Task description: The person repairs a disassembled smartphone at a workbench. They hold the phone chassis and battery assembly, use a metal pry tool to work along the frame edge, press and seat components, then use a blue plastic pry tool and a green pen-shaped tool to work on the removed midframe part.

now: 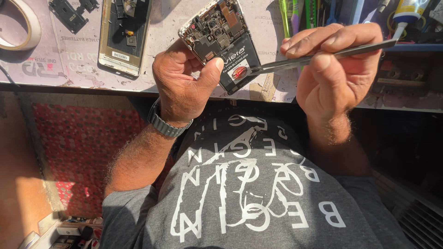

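Head view: our left hand clamps the opened phone above the workbench's front edge, our right hand pinching shut tweezers against its battery; a slip could puncture it

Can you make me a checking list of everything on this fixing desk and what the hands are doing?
Surface: pinkish work mat on a bench, dusty, sunlit.
Job's things: opened phone, back off, black battery and circuit parts showing; metal tweezers, tips at the battery.
Clutter: second phone frame, small black part, tape roll, green tools, glue bottle.
Grippers: left hand holds the opened phone; right hand pinches the tweezers.
Cables: nothing seen.
Surroundings: red patterned floor, grey printed shirt, watch.
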### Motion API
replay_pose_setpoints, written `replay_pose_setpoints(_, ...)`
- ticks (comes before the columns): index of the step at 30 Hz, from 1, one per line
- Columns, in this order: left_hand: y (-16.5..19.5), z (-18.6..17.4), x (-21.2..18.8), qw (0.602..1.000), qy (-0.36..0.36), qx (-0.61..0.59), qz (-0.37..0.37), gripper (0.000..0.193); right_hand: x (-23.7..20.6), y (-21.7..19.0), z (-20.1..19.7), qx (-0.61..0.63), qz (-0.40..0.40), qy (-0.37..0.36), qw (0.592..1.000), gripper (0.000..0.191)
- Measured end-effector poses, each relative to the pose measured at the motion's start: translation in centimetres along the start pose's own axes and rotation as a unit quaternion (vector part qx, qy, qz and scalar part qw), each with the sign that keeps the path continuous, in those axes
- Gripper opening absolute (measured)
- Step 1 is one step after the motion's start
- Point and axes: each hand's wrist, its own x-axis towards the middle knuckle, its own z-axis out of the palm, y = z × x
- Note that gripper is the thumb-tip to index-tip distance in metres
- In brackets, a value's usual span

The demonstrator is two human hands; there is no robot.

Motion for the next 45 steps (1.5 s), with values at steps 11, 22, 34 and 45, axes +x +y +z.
replay_pose_setpoints(11, 0.1, -0.6, -0.1, 0.992, -0.083, -0.071, -0.062, 0.016, 2.8, 0.3, 0.9, -0.111, 0.205, -0.219, 0.948, 0.019)
replay_pose_setpoints(22, -0.3, -1.0, 0.0, 0.99, -0.085, -0.092, -0.065, 0.019, 3.1, 0.7, 2.2, -0.176, 0.251, -0.225, 0.925, 0.016)
replay_pose_setpoints(34, -0.4, -0.5, 0.2, 0.993, -0.081, -0.059, -0.062, 0.014, 3.4, 0.7, 1.5, -0.188, 0.287, -0.234, 0.91, 0.025)
replay_pose_setpoints(45, 0.1, -0.7, 0.7, 0.994, -0.087, -0.014, -0.067, 0.014, 3.4, -0.3, 0.2, -0.183, 0.289, -0.28, 0.897, 0.029)
